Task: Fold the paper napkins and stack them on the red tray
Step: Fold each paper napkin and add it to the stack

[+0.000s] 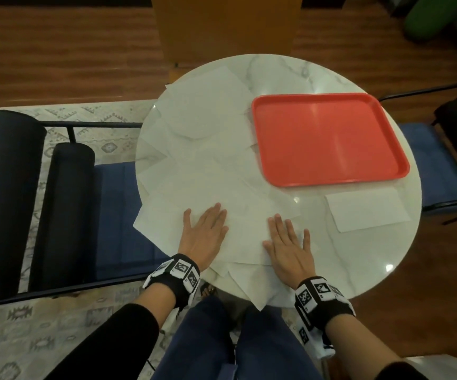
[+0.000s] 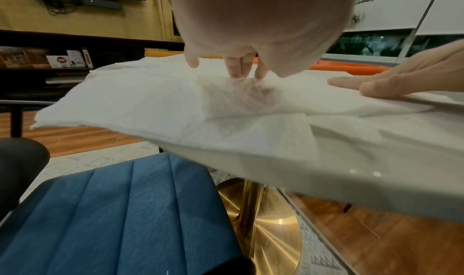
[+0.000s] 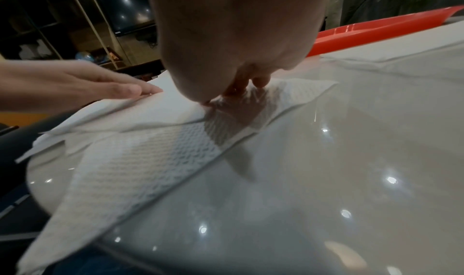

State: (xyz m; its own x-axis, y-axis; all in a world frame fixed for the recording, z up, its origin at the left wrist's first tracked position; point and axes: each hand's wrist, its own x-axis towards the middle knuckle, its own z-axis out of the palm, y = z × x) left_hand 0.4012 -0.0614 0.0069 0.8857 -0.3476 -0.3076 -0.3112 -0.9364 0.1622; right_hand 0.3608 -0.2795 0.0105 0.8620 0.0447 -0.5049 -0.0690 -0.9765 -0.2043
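Observation:
Several white paper napkins (image 1: 208, 165) lie spread and overlapping over the left half of a round marble table (image 1: 359, 264). My left hand (image 1: 205, 229) lies flat, fingers straight, on the nearest napkin (image 1: 245, 237). My right hand (image 1: 287, 242) presses flat on the same napkin's right part. In the left wrist view that napkin (image 2: 150, 104) hangs over the table edge. One folded napkin (image 1: 367, 209) lies alone at the right front. The red tray (image 1: 328, 138) sits at the back right with nothing on it.
A blue-cushioned chair (image 1: 117, 215) with dark bolsters stands left of the table, another blue chair (image 1: 435, 163) to the right. A wooden chair back (image 1: 227, 26) is behind the table. The gold table base (image 2: 263, 219) stands below.

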